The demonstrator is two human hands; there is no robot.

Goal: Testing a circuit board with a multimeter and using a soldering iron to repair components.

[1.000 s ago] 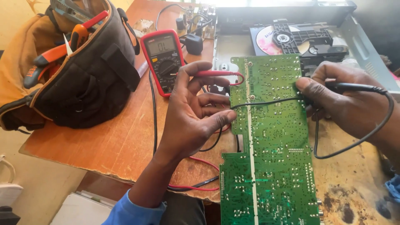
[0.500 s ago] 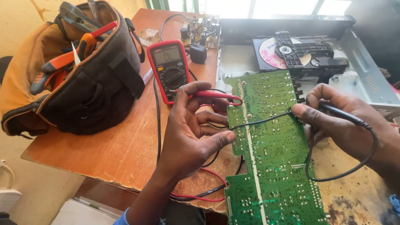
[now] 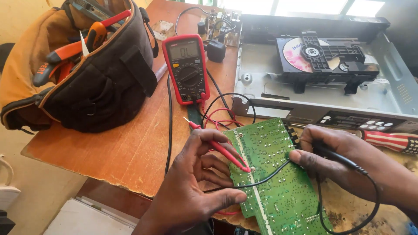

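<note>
while the left hand [image 3: 191, 191] pinches the red probe [image 3: 222, 150] onto the green circuit board [image 3: 274, 182] at the table's near edge, the right hand [image 3: 335, 152] grips the black probe [image 3: 335, 156] – a slip could bridge solder points. tool bag [image 3: 82, 74] and multimeter [image 3: 187, 67] crowd the left – free room lies rightward.

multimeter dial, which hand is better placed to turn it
Left. The left hand, holding the red probe, lies nearer the multimeter; the right hand holds the black probe beyond the circuit board.
</note>
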